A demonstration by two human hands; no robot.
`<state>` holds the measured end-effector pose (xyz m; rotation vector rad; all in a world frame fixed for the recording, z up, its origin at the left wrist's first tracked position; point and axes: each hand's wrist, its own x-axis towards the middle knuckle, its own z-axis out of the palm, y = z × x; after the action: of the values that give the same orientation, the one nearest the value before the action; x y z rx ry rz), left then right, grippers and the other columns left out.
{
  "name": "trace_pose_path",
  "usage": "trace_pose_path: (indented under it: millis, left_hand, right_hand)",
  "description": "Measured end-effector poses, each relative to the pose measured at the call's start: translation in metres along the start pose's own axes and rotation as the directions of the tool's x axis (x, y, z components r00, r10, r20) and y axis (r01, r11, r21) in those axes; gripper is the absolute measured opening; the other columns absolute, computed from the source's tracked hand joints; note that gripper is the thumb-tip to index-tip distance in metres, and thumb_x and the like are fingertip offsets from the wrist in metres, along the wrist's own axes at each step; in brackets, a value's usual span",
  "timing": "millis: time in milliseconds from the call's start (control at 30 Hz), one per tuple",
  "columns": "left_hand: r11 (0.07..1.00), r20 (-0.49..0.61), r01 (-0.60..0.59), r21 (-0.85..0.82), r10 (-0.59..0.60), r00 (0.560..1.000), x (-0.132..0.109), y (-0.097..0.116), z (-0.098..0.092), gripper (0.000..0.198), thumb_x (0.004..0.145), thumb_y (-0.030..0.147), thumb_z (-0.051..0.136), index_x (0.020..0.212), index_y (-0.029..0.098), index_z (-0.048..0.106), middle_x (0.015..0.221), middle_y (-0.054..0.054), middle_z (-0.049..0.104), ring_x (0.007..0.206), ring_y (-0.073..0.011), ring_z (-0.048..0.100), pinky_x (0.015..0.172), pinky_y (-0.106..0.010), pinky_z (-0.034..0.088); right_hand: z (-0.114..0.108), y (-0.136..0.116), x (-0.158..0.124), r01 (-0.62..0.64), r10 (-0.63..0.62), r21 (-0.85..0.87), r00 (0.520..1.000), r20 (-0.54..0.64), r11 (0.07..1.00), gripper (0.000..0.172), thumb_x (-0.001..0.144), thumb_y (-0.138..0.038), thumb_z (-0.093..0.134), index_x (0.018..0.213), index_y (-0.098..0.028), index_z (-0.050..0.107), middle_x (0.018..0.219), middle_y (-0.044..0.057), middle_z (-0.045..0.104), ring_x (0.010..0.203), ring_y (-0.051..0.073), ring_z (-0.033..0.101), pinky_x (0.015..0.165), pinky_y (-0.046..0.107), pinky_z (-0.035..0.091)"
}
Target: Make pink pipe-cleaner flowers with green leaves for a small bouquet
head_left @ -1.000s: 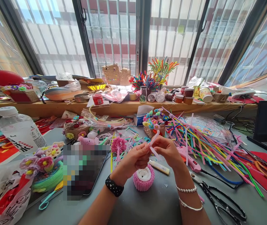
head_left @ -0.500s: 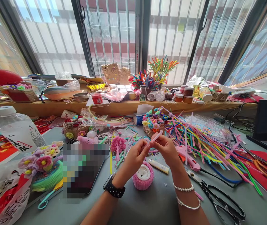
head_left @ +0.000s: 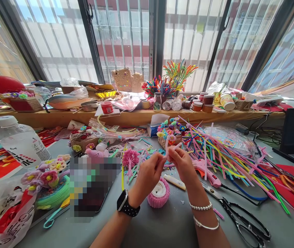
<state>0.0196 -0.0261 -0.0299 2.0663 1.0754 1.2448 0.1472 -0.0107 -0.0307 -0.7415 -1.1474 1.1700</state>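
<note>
Both hands meet above the desk, pinching a pale pink pipe cleaner whose ends stick up and to the right. My left hand has its fingers pressed together at the lower part of the strip. Around the upper part, the fingers of my right hand are closed. Just below the hands sits a round pink fuzzy pot with a white inside. A cream-coloured tube lies beside it, behind the pot to the right. Fingers partly hide where the strip is gripped.
Black-handled scissors and a pink glue gun lie on the right, near a heap of coloured pipe cleaners. A partly blurred dark tablet and a plastic bottle are on the left. Jars line the wooden ledge.
The pale pink strip now shows one end upright and another pointing right, where before a single end slanted up. My right hand has turned slightly and shifted a little.
</note>
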Motion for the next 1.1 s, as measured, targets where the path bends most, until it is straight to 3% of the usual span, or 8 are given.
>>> trace_pose_path:
  millis: [133, 300, 433, 633, 767, 933, 1100]
  left_hand:
    - [0.936, 0.143, 0.156, -0.315, -0.115, 0.983, 0.005, 0.001, 0.000, 0.020, 0.081, 0.034, 0.038, 0.070, 0.018, 0.044, 0.055, 0.005, 0.039, 0.049, -0.0083, 0.037, 0.049, -0.020, 0.031]
    - [0.859, 0.187, 0.236, -0.453, -0.167, 0.968, 0.009, -0.001, -0.002, 0.019, 0.077, 0.034, 0.046, 0.084, 0.016, 0.046, 0.066, 0.001, 0.049, 0.062, -0.0117, 0.050, 0.060, -0.024, 0.040]
    - [0.836, 0.194, 0.245, -0.491, -0.169, 0.966, 0.007, 0.000, -0.001, 0.021, 0.078, 0.035, 0.045, 0.088, 0.017, 0.043, 0.060, 0.004, 0.045, 0.050, -0.0079, 0.043, 0.049, -0.021, 0.035]
    - [0.771, 0.200, 0.340, -0.538, -0.275, 0.940, 0.007, 0.004, 0.002, 0.028, 0.081, 0.040, 0.034, 0.070, 0.016, 0.043, 0.049, 0.007, 0.033, 0.041, -0.0053, 0.028, 0.039, -0.019, 0.022]
    - [0.749, 0.172, 0.357, -0.558, -0.316, 0.933, 0.009, 0.001, 0.002, 0.030, 0.077, 0.041, 0.042, 0.060, 0.016, 0.042, 0.045, 0.008, 0.032, 0.037, -0.0038, 0.025, 0.035, -0.018, 0.018]
    - [0.741, 0.137, 0.353, -0.572, -0.338, 0.931, 0.010, -0.001, -0.003, 0.027, 0.073, 0.037, 0.051, 0.059, 0.014, 0.049, 0.046, 0.006, 0.046, 0.041, -0.0043, 0.040, 0.042, -0.017, 0.032]
    - [0.673, 0.167, 0.403, -0.620, -0.389, 0.906, 0.011, 0.002, -0.006, 0.023, 0.068, 0.037, 0.056, 0.071, 0.014, 0.051, 0.059, 0.002, 0.058, 0.052, -0.0111, 0.057, 0.053, -0.023, 0.047]
  right_hand:
    - [-0.001, -0.001, 0.000, 0.059, -0.061, -0.069, 0.998, -0.026, 0.996, 0.024, 0.068, -0.037, 0.058, 0.057, -0.018, 0.050, 0.053, -0.004, 0.042, 0.051, 0.009, 0.038, 0.051, 0.023, 0.031]
    - [-0.002, 0.000, 0.000, 0.106, -0.112, -0.209, 0.993, -0.020, 0.972, 0.020, 0.066, -0.034, 0.061, 0.061, -0.018, 0.051, 0.056, -0.004, 0.047, 0.053, 0.010, 0.043, 0.050, 0.023, 0.033]
    - [-0.001, -0.002, -0.001, 0.113, -0.115, -0.261, 0.993, 0.004, 0.959, 0.018, 0.065, -0.033, 0.062, 0.065, -0.019, 0.052, 0.062, -0.002, 0.051, 0.058, 0.012, 0.047, 0.055, 0.024, 0.037]
    - [0.001, -0.001, -0.002, 0.114, -0.097, -0.236, 0.992, 0.083, 0.965, 0.016, 0.071, -0.033, 0.057, 0.066, -0.018, 0.056, 0.061, -0.002, 0.048, 0.057, 0.011, 0.044, 0.054, 0.024, 0.035]
    - [0.003, 0.000, -0.002, 0.129, -0.112, -0.248, 0.990, 0.084, 0.960, 0.018, 0.072, -0.033, 0.055, 0.064, -0.017, 0.055, 0.060, -0.002, 0.047, 0.056, 0.010, 0.042, 0.052, 0.023, 0.034]
    - [0.009, -0.002, -0.003, 0.140, -0.139, -0.171, 0.990, 0.017, 0.975, 0.012, 0.070, -0.029, 0.058, 0.068, -0.018, 0.053, 0.066, -0.002, 0.050, 0.058, 0.010, 0.045, 0.055, 0.022, 0.037]
    - [0.006, -0.002, -0.002, 0.126, -0.135, -0.202, 0.990, -0.034, 0.971, 0.014, 0.070, -0.030, 0.058, 0.066, -0.017, 0.055, 0.059, -0.003, 0.051, 0.053, 0.009, 0.045, 0.052, 0.021, 0.038]
